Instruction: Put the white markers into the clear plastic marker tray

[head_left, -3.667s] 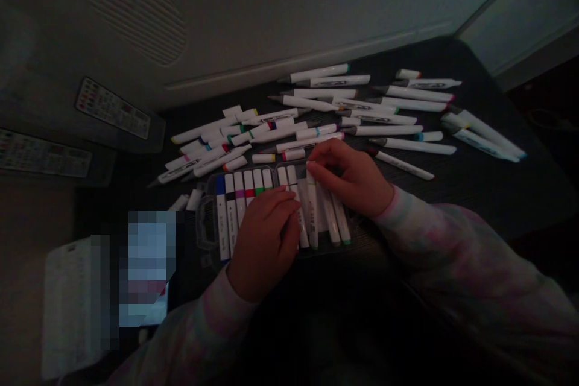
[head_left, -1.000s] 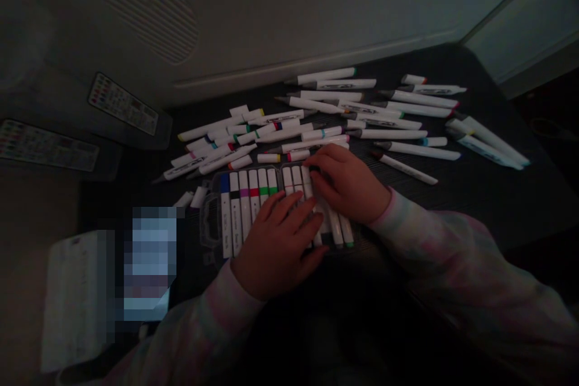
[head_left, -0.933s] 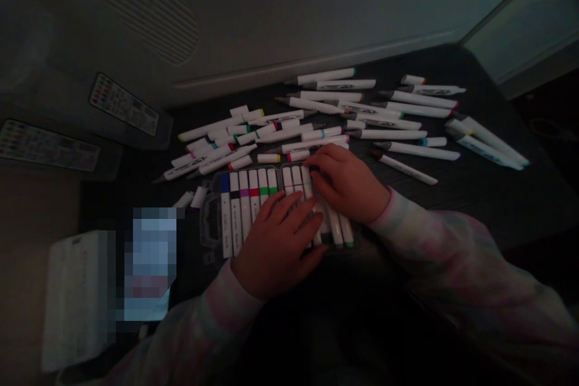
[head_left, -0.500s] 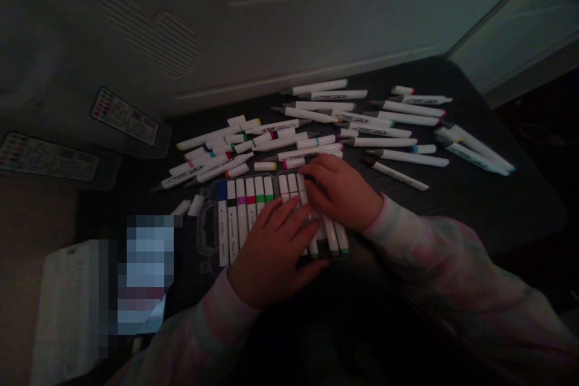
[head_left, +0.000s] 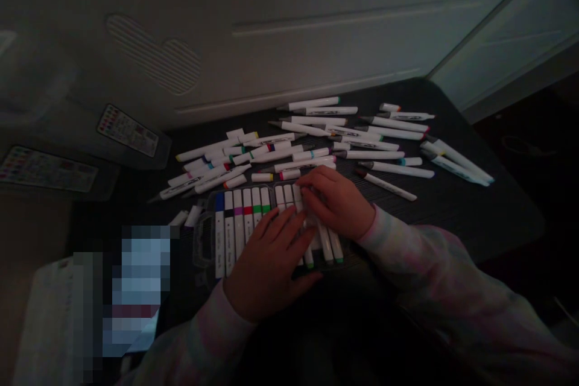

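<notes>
An open clear plastic case (head_left: 202, 247) lies on the dark table, holding a row of white markers with coloured bands. My left hand (head_left: 271, 268) rests flat across the middle of that row, fingers spread over the barrels. Above it, my right hand (head_left: 339, 202) is curled, its fingertips closed at the capped end of a white marker (head_left: 297, 192) in the right part of the case. The lower ends of a few markers (head_left: 326, 247) stick out between my hands. My fingers and palms hide the rest of the row.
Loose white markers (head_left: 371, 155) and several caps (head_left: 262, 177) are scattered behind the case. Two clear boxes with colour-chart labels (head_left: 128, 131) stand at the back left. A blurred-out bright screen (head_left: 140, 289) lies at the left. Behind the table rises a pale panel (head_left: 316, 54).
The view has tilted a little, so everything sits slightly lower and further left. Both hands keep nearly the same place on the markers in the case.
</notes>
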`<state>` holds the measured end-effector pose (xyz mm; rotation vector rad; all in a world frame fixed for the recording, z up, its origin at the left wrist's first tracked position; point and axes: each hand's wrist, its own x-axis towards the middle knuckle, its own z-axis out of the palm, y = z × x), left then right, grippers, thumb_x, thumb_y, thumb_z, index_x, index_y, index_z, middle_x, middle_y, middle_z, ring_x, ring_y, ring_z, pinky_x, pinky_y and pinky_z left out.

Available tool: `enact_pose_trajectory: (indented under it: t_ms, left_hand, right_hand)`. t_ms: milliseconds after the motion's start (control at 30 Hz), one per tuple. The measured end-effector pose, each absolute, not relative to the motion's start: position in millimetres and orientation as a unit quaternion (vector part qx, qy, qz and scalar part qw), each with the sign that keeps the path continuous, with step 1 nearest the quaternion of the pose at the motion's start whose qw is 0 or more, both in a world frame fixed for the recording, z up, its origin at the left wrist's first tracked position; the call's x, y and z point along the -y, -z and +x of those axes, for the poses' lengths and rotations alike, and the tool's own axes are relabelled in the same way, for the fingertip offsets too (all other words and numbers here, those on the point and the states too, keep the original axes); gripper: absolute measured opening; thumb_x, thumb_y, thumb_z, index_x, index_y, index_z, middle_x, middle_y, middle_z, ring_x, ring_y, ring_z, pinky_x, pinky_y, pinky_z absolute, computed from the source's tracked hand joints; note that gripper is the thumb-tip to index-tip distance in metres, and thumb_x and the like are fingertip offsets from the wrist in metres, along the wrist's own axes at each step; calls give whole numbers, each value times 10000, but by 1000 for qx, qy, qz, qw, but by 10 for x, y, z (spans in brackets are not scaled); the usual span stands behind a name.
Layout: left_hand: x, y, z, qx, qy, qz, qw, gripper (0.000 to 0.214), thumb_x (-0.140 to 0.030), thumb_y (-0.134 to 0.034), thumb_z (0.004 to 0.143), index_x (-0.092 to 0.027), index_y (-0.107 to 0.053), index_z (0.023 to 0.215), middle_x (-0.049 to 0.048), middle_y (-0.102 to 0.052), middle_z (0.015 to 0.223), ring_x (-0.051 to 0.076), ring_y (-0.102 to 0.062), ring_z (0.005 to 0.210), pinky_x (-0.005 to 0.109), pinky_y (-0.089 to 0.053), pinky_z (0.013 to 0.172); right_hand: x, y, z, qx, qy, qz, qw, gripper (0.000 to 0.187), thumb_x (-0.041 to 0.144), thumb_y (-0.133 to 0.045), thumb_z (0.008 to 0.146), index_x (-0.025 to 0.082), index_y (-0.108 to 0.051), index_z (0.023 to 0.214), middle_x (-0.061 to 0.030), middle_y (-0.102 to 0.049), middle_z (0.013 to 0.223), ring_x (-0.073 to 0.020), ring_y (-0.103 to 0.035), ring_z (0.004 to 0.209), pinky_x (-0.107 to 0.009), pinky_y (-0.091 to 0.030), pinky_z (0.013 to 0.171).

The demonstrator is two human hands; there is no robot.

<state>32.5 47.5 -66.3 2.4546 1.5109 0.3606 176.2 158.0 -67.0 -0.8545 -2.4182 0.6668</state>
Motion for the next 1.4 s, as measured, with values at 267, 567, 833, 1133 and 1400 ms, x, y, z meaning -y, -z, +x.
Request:
enact_pose_trajectory:
  t_ms: [267, 567, 833, 1133, 1400]
  left_hand:
    - [-468, 651, 331, -518, -123, 838, 123, 534, -499, -526, 738, -179, -506, 1165, 108, -482, 1260, 286, -352, 1214, 482, -291, 998]
    - [-456, 692, 358, -531, -132, 831, 104, 630, -494, -530, 732, -88, -454, 1208, 173, -421, 1308, 305, -330, 1232, 483, -320, 992]
    - [-428, 675, 418, -548, -138, 816, 121, 602, -494, -526, 739, -110, -467, 1199, 167, -430, 1301, 302, -332, 1235, 496, -310, 1002]
    - [-412, 685, 457, -558, -140, 808, 122, 589, -507, -505, 748, -125, -470, 1196, 161, -412, 1316, 299, -323, 1241, 490, -295, 1008]
    - [-407, 657, 434, -565, -132, 804, 134, 602, -541, -501, 735, -170, -462, 1208, 116, -430, 1312, 281, -344, 1221, 470, -325, 984]
  right_hand:
    - [-1603, 648, 1793, 881, -227, -321, 262, 147, 128, -442, 799, 123, -572, 867, -79, -587, 786, -178, -545, 765, -305, -448, 706]
    - [-1609, 687, 1789, 882, -206, -337, 255, 126, 141, -463, 785, 138, -579, 833, -70, -604, 772, -189, -549, 748, -327, -432, 700]
    - [-1623, 714, 1786, 881, -211, -345, 244, 130, 157, -462, 795, 147, -583, 842, -63, -611, 783, -186, -555, 762, -329, -426, 715]
    - [-1629, 717, 1789, 887, -210, -339, 234, 134, 153, -456, 796, 144, -580, 845, -70, -610, 783, -191, -555, 762, -335, -424, 706]
    - [-1620, 696, 1781, 887, -218, -332, 233, 129, 154, -449, 799, 167, -575, 823, -60, -609, 753, -195, -551, 733, -347, -428, 682]
